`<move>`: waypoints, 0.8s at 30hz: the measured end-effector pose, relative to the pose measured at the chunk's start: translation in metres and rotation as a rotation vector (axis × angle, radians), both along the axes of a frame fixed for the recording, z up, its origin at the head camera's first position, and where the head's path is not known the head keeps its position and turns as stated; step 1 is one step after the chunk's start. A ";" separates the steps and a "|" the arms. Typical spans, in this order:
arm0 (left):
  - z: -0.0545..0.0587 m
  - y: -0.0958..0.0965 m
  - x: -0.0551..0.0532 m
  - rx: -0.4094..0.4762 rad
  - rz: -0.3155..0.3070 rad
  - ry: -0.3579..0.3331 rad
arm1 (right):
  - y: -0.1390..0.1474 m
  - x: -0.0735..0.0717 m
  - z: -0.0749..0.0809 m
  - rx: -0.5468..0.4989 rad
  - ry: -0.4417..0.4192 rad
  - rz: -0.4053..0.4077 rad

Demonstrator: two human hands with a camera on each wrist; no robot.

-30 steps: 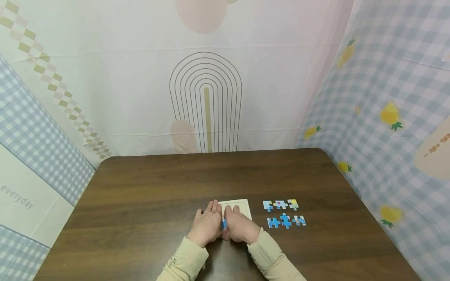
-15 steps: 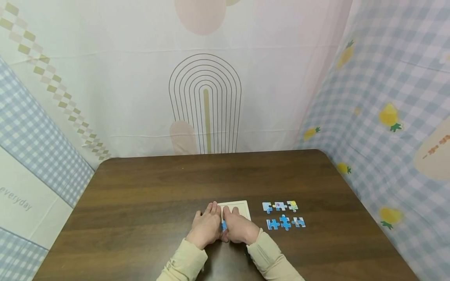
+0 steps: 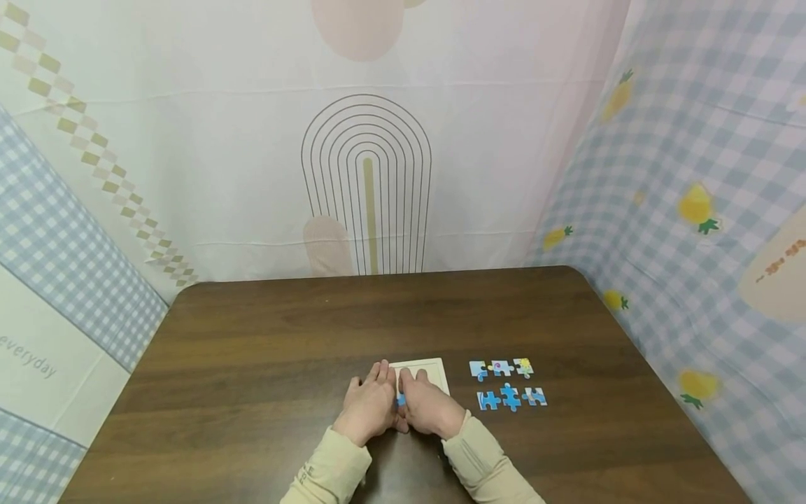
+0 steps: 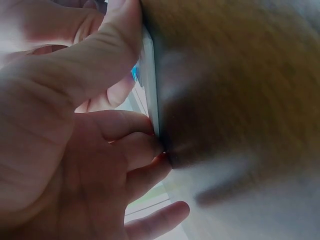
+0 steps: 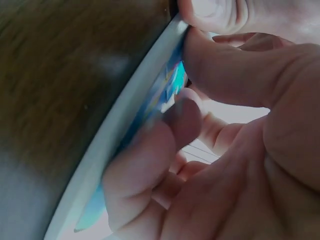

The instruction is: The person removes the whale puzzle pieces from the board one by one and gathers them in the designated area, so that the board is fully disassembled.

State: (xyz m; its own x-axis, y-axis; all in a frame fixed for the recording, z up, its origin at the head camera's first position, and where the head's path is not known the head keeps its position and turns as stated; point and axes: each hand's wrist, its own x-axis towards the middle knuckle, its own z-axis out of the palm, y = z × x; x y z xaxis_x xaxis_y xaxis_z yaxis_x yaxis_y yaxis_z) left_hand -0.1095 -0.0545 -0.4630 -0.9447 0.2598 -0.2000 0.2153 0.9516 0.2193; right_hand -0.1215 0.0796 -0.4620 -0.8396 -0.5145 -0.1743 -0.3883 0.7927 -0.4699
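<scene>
A pale puzzle tray (image 3: 434,369) lies near the table's front edge, largely covered by both hands in the head view. Along its left side rests my left hand (image 3: 368,406), fingers fairly straight; the left wrist view has its fingertips and thumb touching the tray's edge (image 4: 150,75). My right hand (image 3: 431,406) is over the tray with bent fingers. A blue puzzle piece (image 3: 401,400) shows between the hands. In the right wrist view, the right thumb and fingers hold at colourful puzzle pieces (image 5: 172,82) low inside the tray; their outlines are partly hidden.
Right of the tray, loose jigsaw pieces lie in two rows on the brown wooden table (image 3: 264,350): an upper row (image 3: 502,368) and a lower row (image 3: 511,397). Patterned cloth (image 3: 252,175) hangs behind the table and at both sides.
Both hands stay at the tray with almost no movement. Slightly less of the blue piece shows between them. The loose pieces stay put; the head view shifts a little.
</scene>
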 end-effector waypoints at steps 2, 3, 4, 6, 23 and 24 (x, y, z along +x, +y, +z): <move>0.000 0.000 0.000 0.000 -0.001 -0.002 | 0.000 0.000 0.000 -0.004 0.001 -0.004; 0.000 0.000 -0.001 0.001 -0.002 0.000 | 0.000 0.000 0.001 -0.007 0.000 -0.007; 0.000 0.000 -0.001 0.001 -0.001 0.000 | -0.001 0.000 0.001 -0.012 -0.003 -0.010; 0.001 0.000 -0.001 0.001 0.000 0.003 | -0.001 0.001 0.001 -0.024 -0.003 -0.017; -0.001 0.000 0.001 -0.007 -0.001 0.040 | -0.002 0.008 -0.004 -0.113 0.094 -0.075; -0.001 0.000 0.001 -0.009 -0.002 0.041 | -0.002 0.008 -0.005 -0.122 0.111 -0.073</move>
State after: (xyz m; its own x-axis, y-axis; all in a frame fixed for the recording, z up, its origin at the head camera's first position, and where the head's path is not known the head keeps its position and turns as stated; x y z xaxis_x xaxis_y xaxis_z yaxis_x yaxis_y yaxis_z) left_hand -0.1087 -0.0545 -0.4639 -0.9515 0.2604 -0.1639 0.2260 0.9530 0.2018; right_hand -0.1130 0.0777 -0.4666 -0.8861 -0.4632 -0.0186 -0.3866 0.7604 -0.5218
